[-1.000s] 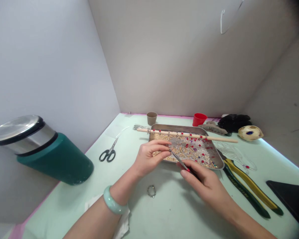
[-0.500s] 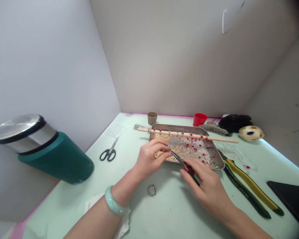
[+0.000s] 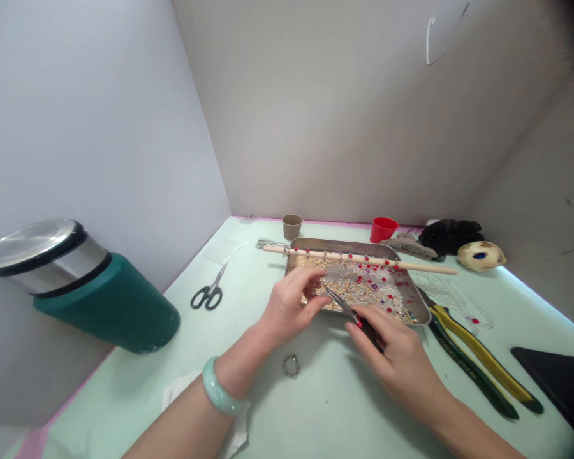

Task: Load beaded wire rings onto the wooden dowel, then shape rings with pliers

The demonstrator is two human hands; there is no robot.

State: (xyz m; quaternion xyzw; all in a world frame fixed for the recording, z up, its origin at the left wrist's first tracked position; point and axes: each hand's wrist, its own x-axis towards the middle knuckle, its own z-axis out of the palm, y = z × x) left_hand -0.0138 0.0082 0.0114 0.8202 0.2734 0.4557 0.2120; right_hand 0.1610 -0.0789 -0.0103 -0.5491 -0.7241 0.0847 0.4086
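Observation:
My right hand is closed on small dark-handled pliers, whose tips point up and left toward my left fingers. My left hand, with a pale green bangle at the wrist, has thumb and fingers apart around the pliers' tips; no held piece can be made out between them. Both hands are at the near edge of a metal tray of gold, clear and red beads. Across the tray lies a wooden stick with small rings and red beads on it. A small beaded ring lies on the table below my left hand.
At left stand a green bottle and black-handled scissors. Behind the tray are a brown cup and a red cup. Large green-yellow pliers and a black flat object lie at right.
My left thumb and fingers have spread apart. The pliers' tips remain close to them, and my right hand has hardly moved.

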